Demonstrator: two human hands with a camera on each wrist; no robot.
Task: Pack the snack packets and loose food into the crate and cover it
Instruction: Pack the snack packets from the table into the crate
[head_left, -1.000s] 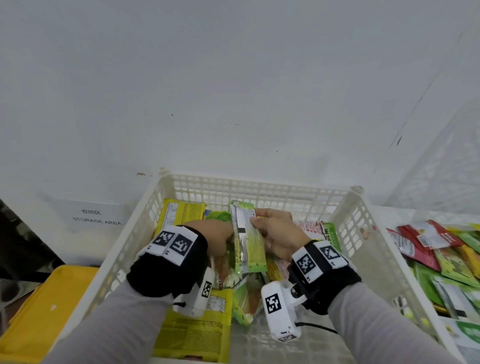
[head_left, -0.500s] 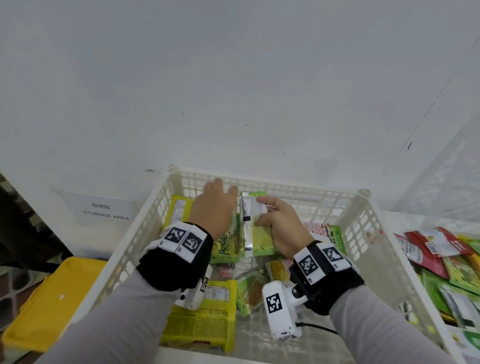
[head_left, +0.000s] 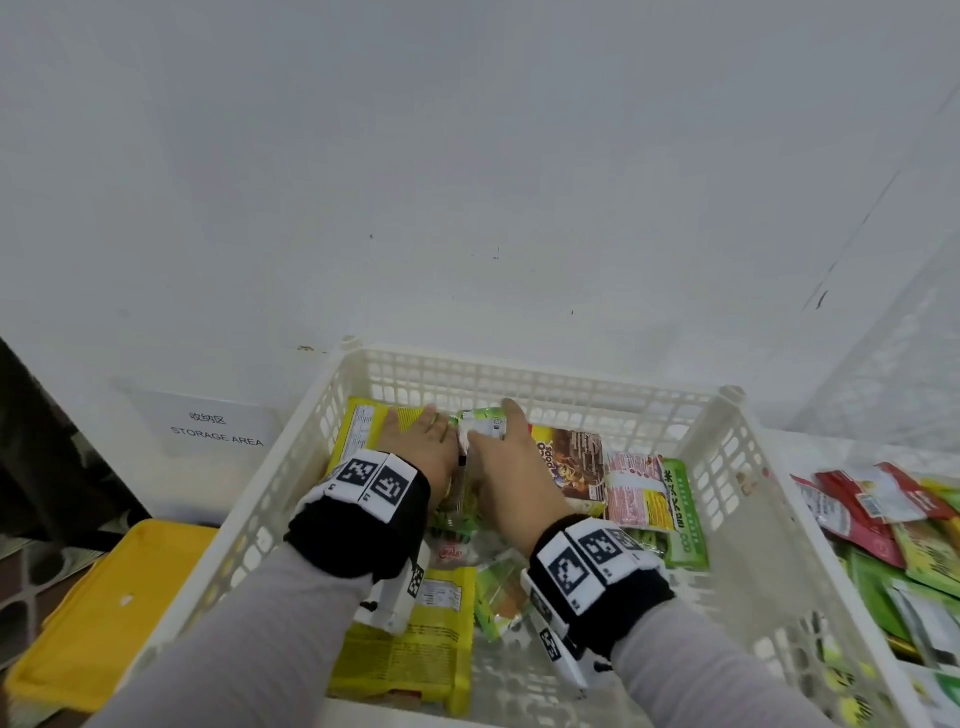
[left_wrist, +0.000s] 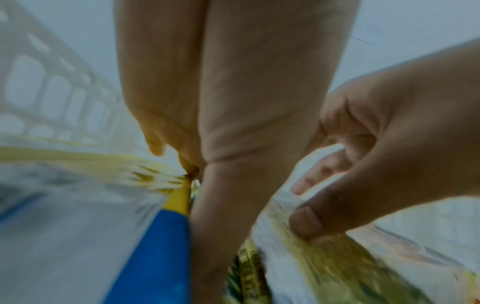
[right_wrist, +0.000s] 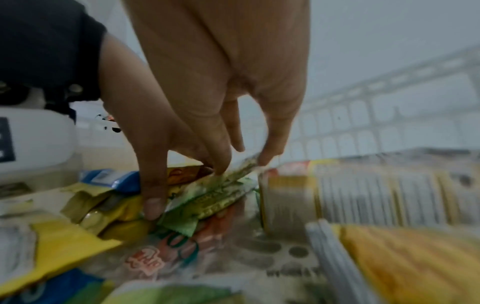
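From the head camera, a white lattice crate holds snack packets: a yellow packet at the far left, a chocolate wafer box and a pink-and-green packet to the right. The left hand lies flat, fingers straight, on the yellow packet. The right hand holds a green packet against the crate's far side.

The left wrist view, blurred, shows straight left fingers.

In the right wrist view, thumb and fingers pinch the green packet among other packets.

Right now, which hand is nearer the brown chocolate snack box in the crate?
Right. The right hand lies directly beside the brown chocolate snack box; the left hand is farther away, across the green packet.
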